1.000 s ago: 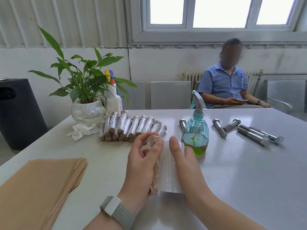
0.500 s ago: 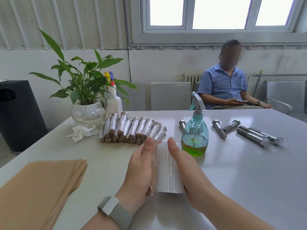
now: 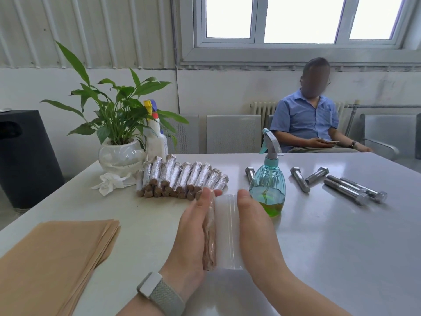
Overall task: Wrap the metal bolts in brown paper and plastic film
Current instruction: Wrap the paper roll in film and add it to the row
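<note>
On the grey table [image 3: 319, 247] the roll of plastic film [image 3: 227, 231] stands under the right hand [image 3: 255, 226], fingers curled round it. The left hand [image 3: 191, 229], fingers straight, presses the paper-wrapped bolt [image 3: 209, 238] against it. Slack film could wrinkle, or the bolt slip free
</note>
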The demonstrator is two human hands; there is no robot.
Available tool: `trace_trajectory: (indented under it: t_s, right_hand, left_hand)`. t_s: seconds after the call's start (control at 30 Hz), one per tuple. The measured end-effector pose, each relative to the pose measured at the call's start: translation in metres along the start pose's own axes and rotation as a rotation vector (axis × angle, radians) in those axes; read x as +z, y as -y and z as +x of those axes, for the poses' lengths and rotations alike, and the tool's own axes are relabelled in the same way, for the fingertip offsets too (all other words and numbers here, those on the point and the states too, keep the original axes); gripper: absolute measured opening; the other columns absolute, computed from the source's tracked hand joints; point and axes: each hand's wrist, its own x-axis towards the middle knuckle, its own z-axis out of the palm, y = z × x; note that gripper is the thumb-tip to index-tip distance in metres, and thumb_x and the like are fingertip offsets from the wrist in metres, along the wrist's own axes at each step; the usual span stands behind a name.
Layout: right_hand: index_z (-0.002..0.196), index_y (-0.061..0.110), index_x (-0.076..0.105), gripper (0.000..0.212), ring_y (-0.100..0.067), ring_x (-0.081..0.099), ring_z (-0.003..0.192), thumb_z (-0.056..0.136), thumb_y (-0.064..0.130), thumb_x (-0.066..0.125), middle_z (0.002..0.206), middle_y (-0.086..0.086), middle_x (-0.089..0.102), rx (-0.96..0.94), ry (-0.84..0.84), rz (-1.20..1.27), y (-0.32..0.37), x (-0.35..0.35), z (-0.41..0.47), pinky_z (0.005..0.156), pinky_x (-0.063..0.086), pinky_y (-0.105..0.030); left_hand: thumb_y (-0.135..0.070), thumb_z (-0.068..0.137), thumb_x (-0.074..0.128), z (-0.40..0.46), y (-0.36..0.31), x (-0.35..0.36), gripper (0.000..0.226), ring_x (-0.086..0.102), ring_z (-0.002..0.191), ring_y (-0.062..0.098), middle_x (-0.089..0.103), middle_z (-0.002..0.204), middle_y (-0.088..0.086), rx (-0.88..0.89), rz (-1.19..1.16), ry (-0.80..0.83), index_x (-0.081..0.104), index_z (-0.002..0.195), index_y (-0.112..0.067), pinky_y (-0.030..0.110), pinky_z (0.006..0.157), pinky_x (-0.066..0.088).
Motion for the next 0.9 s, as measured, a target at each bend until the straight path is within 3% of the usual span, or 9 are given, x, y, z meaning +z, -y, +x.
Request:
trace_trajectory:
  t_s: [0.13, 0.23, 0.33, 0.43, 0.6, 0.73, 0.83, 0.9]
  right_hand:
    - [0.092, 0.03, 0.057, 0.067, -0.003, 0.065, 0.075, 0.064, 0.09, 0.049, 0.082, 0.016, 0.067, 0.053, -0.092, -0.02, -0.002, -0.002, 0.003, 0.075, 0.055, -0.036]
    - [0.103, 0.025, 0.06, 0.07, -0.009, 0.07, 0.085, 0.059, 0.079, 0.062, 0.094, 0.005, 0.072, 0.179, 0.01, 0.097, -0.002, -0.005, 0.007, 0.084, 0.057, -0.038]
    - [0.106, 0.025, 0.07, 0.062, -0.012, 0.071, 0.095, 0.072, 0.074, 0.055, 0.1, 0.004, 0.075, 0.183, 0.186, 0.1, 0.0, -0.009, 0.008, 0.094, 0.053, -0.042]
    - [0.11, 0.03, 0.066, 0.061, -0.007, 0.069, 0.098, 0.073, 0.076, 0.053, 0.104, 0.009, 0.073, 0.179, 0.209, 0.095, 0.0, -0.011, 0.009, 0.095, 0.052, -0.037]
    - [0.098, 0.026, 0.057, 0.061, 0.014, 0.059, 0.076, 0.064, 0.078, 0.055, 0.091, 0.013, 0.065, 0.095, 0.046, 0.008, 0.005, -0.011, 0.009, 0.064, 0.042, -0.013]
    - [0.093, 0.028, 0.053, 0.065, 0.01, 0.059, 0.075, 0.067, 0.087, 0.047, 0.082, 0.026, 0.064, -0.001, -0.002, -0.029, 0.001, -0.004, 0.0, 0.067, 0.042, -0.023]
    - [0.089, 0.027, 0.049, 0.064, 0.008, 0.056, 0.07, 0.074, 0.085, 0.028, 0.077, 0.032, 0.059, -0.027, -0.034, -0.07, -0.001, 0.001, -0.002, 0.062, 0.038, -0.024]
    - [0.088, 0.028, 0.049, 0.063, 0.008, 0.056, 0.071, 0.071, 0.085, 0.027, 0.078, 0.033, 0.059, -0.016, -0.05, -0.093, -0.001, 0.001, -0.001, 0.061, 0.037, -0.025]
  left_hand:
    - [-0.055, 0.087, 0.051, 0.003, 0.002, -0.001, 0.052, 0.069, 0.102, 0.032, 0.071, 0.112, 0.018, -0.104, -0.058, 0.011, 0.072, 0.114, -0.015, 0.038, 0.074, 0.057]
    - [-0.053, 0.091, 0.05, 0.002, 0.004, 0.002, 0.05, 0.07, 0.101, 0.03, 0.072, 0.11, 0.016, -0.106, -0.012, -0.012, 0.073, 0.111, -0.014, 0.037, 0.073, 0.058]
    - [-0.052, 0.093, 0.047, 0.003, 0.003, 0.0, 0.052, 0.07, 0.1, 0.03, 0.073, 0.108, 0.017, -0.065, 0.051, -0.04, 0.07, 0.115, -0.011, 0.035, 0.072, 0.059]
    - [-0.051, 0.094, 0.047, 0.004, 0.0, -0.002, 0.05, 0.072, 0.097, 0.029, 0.073, 0.105, 0.016, -0.004, 0.113, -0.046, 0.069, 0.112, -0.01, 0.031, 0.069, 0.058]
    - [-0.05, 0.082, 0.06, 0.007, -0.004, -0.002, 0.047, 0.069, 0.065, 0.01, 0.072, 0.074, 0.001, 0.121, 0.225, -0.048, 0.068, 0.097, -0.007, 0.021, 0.055, 0.053]
    - [-0.05, 0.072, 0.074, 0.006, -0.003, 0.002, 0.055, 0.061, 0.079, 0.027, 0.063, 0.086, 0.016, 0.164, 0.18, -0.102, 0.062, 0.097, -0.002, 0.045, 0.074, 0.054]
    - [-0.049, 0.071, 0.073, 0.004, 0.001, 0.0, 0.041, 0.06, 0.079, 0.022, 0.061, 0.085, 0.009, 0.135, 0.088, -0.087, 0.064, 0.091, -0.015, 0.036, 0.067, 0.056]
    - [-0.054, 0.073, 0.07, 0.001, 0.002, 0.0, 0.038, 0.067, 0.082, 0.02, 0.069, 0.089, 0.005, 0.068, 0.028, -0.023, 0.069, 0.092, -0.021, 0.033, 0.065, 0.057]
